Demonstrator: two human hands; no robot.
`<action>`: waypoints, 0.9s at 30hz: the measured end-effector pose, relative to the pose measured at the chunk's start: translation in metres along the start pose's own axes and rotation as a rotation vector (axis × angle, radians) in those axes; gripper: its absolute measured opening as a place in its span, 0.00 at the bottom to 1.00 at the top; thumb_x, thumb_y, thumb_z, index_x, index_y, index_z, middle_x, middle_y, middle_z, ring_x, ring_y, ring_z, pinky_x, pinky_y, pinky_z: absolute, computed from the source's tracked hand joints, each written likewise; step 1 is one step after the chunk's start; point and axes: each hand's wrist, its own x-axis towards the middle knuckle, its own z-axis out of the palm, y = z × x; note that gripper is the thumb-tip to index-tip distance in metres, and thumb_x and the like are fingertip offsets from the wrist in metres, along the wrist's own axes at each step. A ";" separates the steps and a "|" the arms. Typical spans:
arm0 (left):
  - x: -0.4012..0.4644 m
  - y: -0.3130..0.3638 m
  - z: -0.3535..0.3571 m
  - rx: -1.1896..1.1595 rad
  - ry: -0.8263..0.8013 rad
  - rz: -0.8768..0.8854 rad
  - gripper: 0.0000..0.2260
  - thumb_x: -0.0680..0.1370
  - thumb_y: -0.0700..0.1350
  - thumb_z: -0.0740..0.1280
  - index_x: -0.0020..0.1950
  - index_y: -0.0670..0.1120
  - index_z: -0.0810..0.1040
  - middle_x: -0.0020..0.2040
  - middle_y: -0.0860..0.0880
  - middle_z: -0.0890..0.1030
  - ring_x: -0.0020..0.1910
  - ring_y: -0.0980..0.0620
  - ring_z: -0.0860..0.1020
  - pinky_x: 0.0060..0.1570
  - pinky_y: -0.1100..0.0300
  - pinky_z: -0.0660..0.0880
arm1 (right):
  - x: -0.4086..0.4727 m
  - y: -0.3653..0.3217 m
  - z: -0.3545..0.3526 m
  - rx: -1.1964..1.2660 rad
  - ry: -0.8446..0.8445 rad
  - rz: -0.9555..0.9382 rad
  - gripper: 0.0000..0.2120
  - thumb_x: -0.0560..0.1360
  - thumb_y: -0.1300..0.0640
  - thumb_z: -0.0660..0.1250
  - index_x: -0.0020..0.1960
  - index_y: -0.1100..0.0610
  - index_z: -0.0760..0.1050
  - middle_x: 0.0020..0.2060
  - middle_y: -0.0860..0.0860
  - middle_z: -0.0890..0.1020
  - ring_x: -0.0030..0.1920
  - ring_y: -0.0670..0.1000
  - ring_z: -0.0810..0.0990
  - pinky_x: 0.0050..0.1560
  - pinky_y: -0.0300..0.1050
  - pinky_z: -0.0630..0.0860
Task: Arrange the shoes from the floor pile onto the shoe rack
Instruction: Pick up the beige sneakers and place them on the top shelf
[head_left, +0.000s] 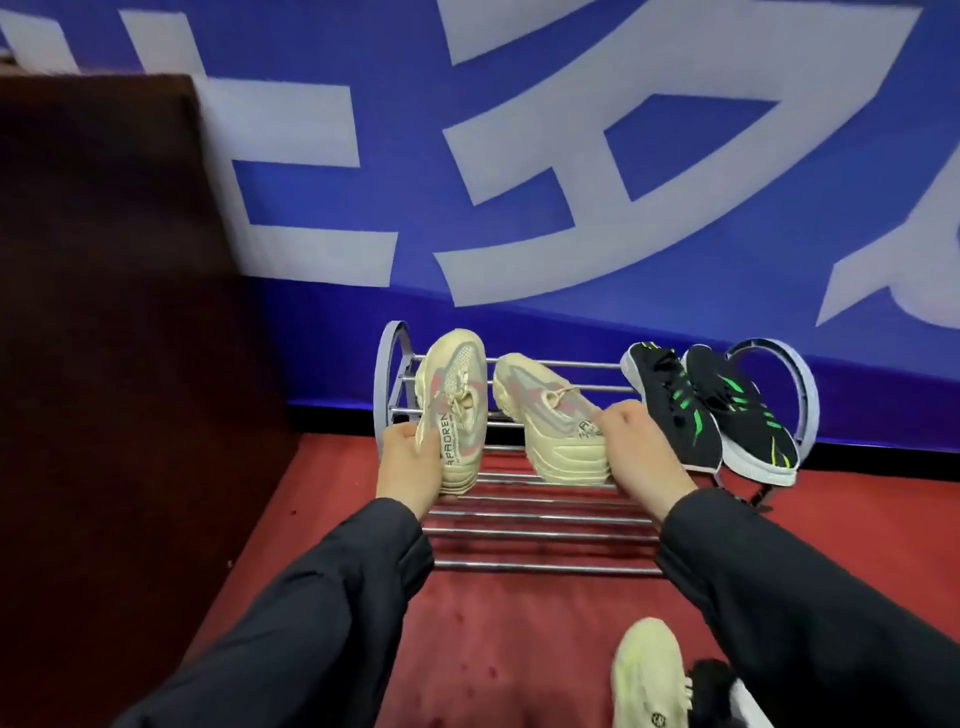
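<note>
Head view looks down on a metal shoe rack (540, 519) of chrome bars with a round grey end frame on each side, standing on red carpet (493, 649) against a blue banner (519, 156) with large white characters. Over the left part of the rack, the left hand (408, 462) grips the heel end of a cream shoe (454, 405), fingers and thumb curled round it, so that the shoe stands nearly on end with its toe pointing up and away; its heel is down near the bars, though whether it touches them cannot be told. Just right of that shoe, the right hand (636, 452) grips the heel of a second cream shoe (550, 421), fingers curled over the back of it; this one lies tilted on the rack bars with its toe toward the banner. Both shoes have grey and pinkish side panels and thick ridged soles. At the right end of the rack a pair of black shoes (711, 410) with green stripes and white soles rests side by side, touching each other, toes toward the banner. On the carpet in front of the rack, well apart from it, lie a pale yellow shoe (649, 675) and, touching its right side, a black shoe (714, 686). Left of the rack stands a dark brown panel (104, 312).
</note>
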 end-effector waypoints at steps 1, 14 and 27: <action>0.008 -0.003 0.000 0.047 0.007 0.012 0.23 0.79 0.63 0.61 0.41 0.44 0.68 0.29 0.50 0.70 0.27 0.51 0.68 0.30 0.58 0.66 | 0.008 -0.007 0.009 -0.006 -0.013 0.018 0.10 0.82 0.50 0.57 0.47 0.56 0.68 0.36 0.50 0.73 0.35 0.51 0.70 0.39 0.48 0.65; 0.037 -0.014 0.037 0.343 0.195 0.129 0.31 0.80 0.59 0.61 0.80 0.56 0.54 0.80 0.46 0.57 0.78 0.44 0.56 0.74 0.42 0.57 | 0.059 0.022 0.110 0.105 0.068 0.101 0.15 0.83 0.46 0.54 0.64 0.46 0.74 0.51 0.46 0.84 0.52 0.53 0.81 0.59 0.59 0.77; 0.041 -0.032 0.005 0.935 0.106 0.521 0.20 0.80 0.46 0.65 0.72 0.47 0.70 0.79 0.45 0.61 0.77 0.45 0.64 0.69 0.51 0.71 | 0.068 0.023 0.122 -0.289 0.037 -0.049 0.19 0.84 0.44 0.49 0.68 0.47 0.72 0.55 0.51 0.84 0.56 0.60 0.81 0.52 0.53 0.75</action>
